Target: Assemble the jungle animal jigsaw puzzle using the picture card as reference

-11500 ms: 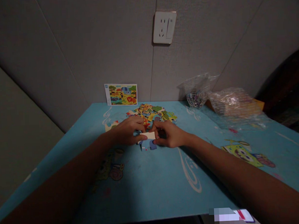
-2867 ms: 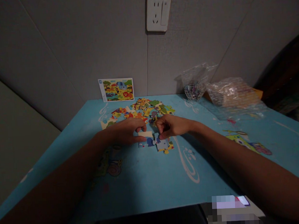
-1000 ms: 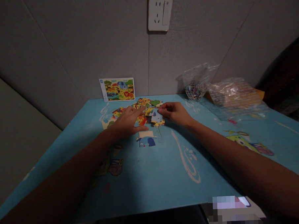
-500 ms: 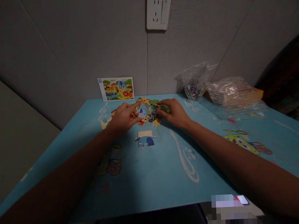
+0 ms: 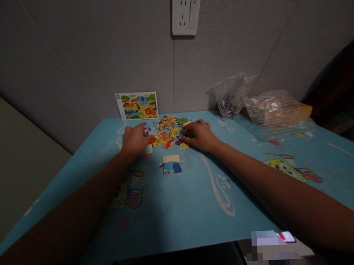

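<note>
My left hand (image 5: 134, 140) is at the left side of a heap of loose jigsaw puzzle pieces (image 5: 167, 127). Its thumb and forefinger grip the edge of a light-blue puzzle piece (image 5: 152, 129). At the heap's right side, the fingers of my right hand (image 5: 199, 134) are bent around a dark and bluish puzzle piece (image 5: 181, 134), partly hidden by them. Closer to me lie joined puzzle pieces (image 5: 171, 166) showing a blue elephant head with a cream part above. More pale pieces (image 5: 148, 150) rest beside my left wrist, partly covered.
A picture card (image 5: 139, 105) of animals leans on the wall behind the heap. Clear plastic bags (image 5: 277, 108) lie at the back right. A socket (image 5: 186, 13) is on the wall. The blue table cover (image 5: 183, 214) has printed cartoon figures.
My left hand has moved left with the light-blue piece, uncovering more of the heap's middle. My right hand has shifted slightly, its fingers more bent.
</note>
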